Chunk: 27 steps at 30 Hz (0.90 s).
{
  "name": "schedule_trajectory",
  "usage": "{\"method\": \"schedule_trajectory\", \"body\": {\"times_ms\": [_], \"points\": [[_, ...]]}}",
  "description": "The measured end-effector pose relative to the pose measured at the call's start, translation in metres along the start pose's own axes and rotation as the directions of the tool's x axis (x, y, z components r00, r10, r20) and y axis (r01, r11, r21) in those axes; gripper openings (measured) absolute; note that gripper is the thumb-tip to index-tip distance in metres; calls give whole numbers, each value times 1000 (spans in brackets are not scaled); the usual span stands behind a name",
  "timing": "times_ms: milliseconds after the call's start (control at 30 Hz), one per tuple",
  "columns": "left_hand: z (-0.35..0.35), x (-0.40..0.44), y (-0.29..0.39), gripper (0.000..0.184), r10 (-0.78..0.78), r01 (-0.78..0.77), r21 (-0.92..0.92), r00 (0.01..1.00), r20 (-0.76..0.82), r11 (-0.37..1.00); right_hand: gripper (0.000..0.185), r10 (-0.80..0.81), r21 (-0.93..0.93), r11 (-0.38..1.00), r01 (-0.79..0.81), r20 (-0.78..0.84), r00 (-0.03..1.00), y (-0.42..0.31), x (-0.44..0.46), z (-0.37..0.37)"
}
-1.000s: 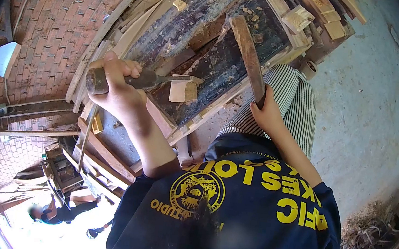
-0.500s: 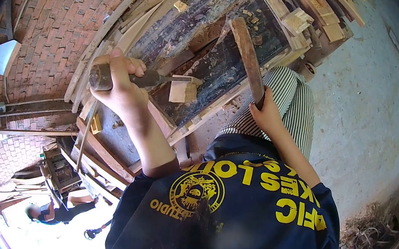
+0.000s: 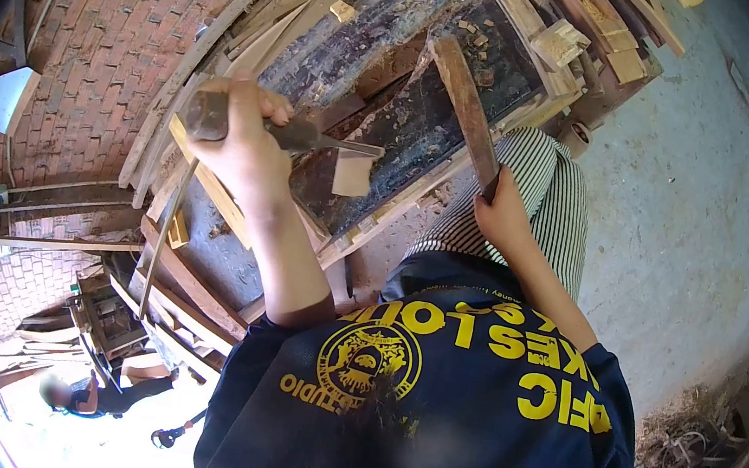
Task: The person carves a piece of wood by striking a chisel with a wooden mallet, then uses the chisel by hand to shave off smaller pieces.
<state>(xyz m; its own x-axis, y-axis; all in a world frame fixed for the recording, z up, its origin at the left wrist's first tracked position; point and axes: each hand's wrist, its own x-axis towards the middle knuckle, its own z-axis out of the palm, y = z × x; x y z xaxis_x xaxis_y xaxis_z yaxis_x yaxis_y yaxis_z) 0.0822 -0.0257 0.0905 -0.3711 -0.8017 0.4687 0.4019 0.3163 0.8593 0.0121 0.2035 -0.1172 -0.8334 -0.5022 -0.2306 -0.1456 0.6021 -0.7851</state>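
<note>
My left hand (image 3: 252, 130) is wrapped round the thick wooden handle of a chisel (image 3: 348, 146). The chisel lies nearly level, and its blade runs over the upper edge of a small pale wood block (image 3: 353, 176); whether it cuts in I cannot tell. That block rests on the dark, dusty workbench (image 3: 321, 59). In my right hand (image 3: 503, 210), the lower end of a long, worn wooden bar (image 3: 465, 105) is gripped. The bar slants up and left above the bench, apart from the chisel.
Wood offcuts (image 3: 559, 44) and boards are piled along the bench's far right corner. Small chips (image 3: 475, 36) lie on its top. Long planks (image 3: 158, 133) line the left side by a brick wall (image 3: 117, 43). Another person (image 3: 116, 397) is at the lower left.
My left hand and the chisel have shifted slightly right, along with the pale block. A light wood strip now shows beside my left forearm. My right hand and the bar barely moved.
</note>
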Motion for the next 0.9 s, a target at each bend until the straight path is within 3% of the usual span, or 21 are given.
{"method": "schedule_trajectory", "body": {"times_ms": [133,333,400,833,900], "points": [[13,-15,-4,18,-55,55,2,998,27,999,54,59,-41,997,-57,28,998,-6,2,-9],[13,-8,10,19,18,-18,10,1000,15,1000,55,-67,-2,998,67,-17,998,-6,-1,-1],[11,-5,16,17,55,-58,253,998,18,966,54,-34,10,999,34,27,999,-8,1,-1],[13,-2,11,19,50,-58,247,998,36,967,61,-90,8,996,90,-24,996,-17,0,-4],[13,-3,11,20,36,-43,276,999,29,960,57,4,1,1000,-4,37,999,-27,0,-12]]}}
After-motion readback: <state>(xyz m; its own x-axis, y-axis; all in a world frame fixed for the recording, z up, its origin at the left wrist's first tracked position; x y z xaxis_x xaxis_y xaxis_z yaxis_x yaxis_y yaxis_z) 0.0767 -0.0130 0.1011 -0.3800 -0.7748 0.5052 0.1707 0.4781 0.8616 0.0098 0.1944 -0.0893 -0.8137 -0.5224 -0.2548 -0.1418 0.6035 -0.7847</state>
